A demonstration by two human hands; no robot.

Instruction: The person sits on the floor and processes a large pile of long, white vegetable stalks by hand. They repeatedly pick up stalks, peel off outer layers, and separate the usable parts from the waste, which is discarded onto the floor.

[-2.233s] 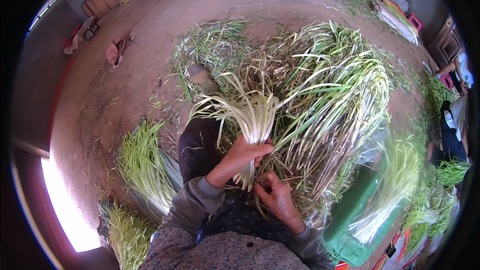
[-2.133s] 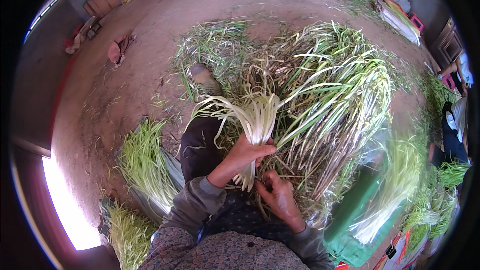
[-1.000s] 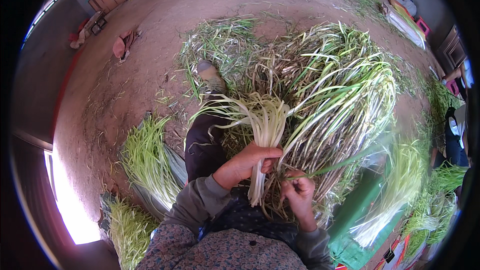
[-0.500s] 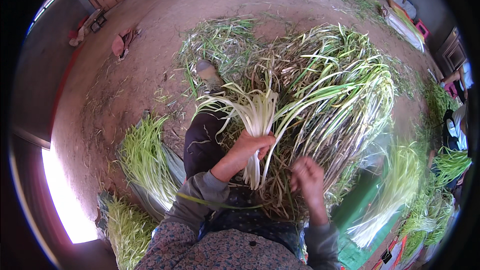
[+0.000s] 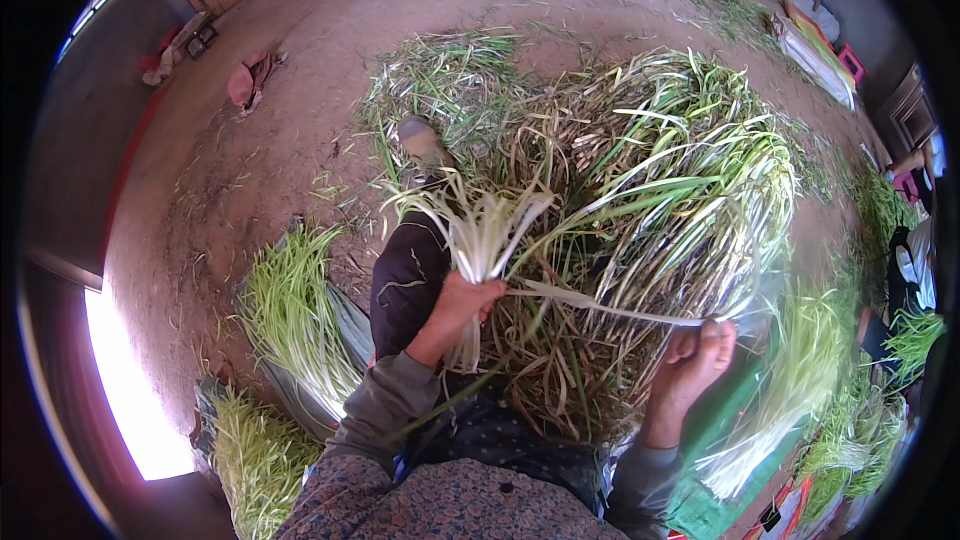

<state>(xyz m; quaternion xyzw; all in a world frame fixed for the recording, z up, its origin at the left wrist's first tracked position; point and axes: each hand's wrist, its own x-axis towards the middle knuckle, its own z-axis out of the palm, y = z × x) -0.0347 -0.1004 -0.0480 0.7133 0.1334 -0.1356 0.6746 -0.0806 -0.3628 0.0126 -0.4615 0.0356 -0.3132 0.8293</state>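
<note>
The left hand (image 5: 462,302) is gripping the bunch of green onions (image 5: 478,235) upright, steadying it while the right hand (image 5: 697,360) is pinching one pale outer leaf (image 5: 600,305), pulling it sideways.

Two hands, left hand (image 5: 462,302) and right hand (image 5: 697,365); one shoe (image 5: 422,145); two sorted green bundles (image 5: 295,310).

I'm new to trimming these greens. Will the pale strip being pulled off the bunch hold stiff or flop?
Probably floppy: the strip looks thin and ribbon-like, straight only because it is stretched between the bunch and the right hand. Likely light. It might tear under a hard tug.
</note>
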